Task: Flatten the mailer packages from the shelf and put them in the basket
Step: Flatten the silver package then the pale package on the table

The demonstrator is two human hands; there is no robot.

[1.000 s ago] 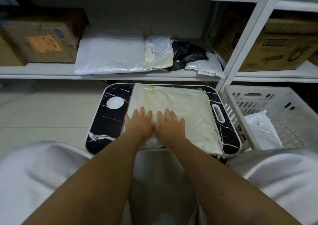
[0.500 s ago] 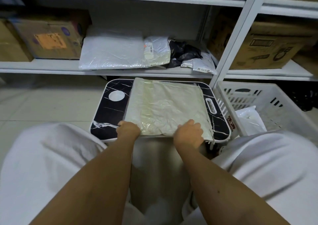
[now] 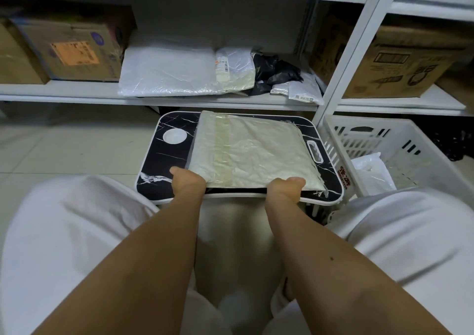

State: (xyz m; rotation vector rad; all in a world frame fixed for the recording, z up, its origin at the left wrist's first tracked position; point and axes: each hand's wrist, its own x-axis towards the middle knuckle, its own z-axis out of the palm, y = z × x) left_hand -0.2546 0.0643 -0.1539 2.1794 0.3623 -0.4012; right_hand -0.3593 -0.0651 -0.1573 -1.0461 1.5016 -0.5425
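Both hands have left the top of the cream mailer (image 3: 254, 152), where they pressed flat with straight fingers a second ago, and now grip its near edge. On the left hand (image 3: 188, 181) the thumb lies on top of the near-left corner, and the fingers are hidden beneath, so how far they curl cannot be told. On the right hand (image 3: 284, 190) the thumb rests on top of the near edge toward the right corner, fingers again out of sight under the package. This mailer lies flattened on the black marble-patterned lap table (image 3: 164, 155), covering its middle and right part, its near edge over the table's front rim. To the right stands the white plastic basket (image 3: 415, 142) with a white mailer (image 3: 372, 172) already inside. On the shelf (image 3: 77, 92) behind the table lie a large clear-white mailer (image 3: 166, 74), a black bag (image 3: 274, 74) and a small white mailer (image 3: 300, 91), between cardboard boxes (image 3: 74, 45)
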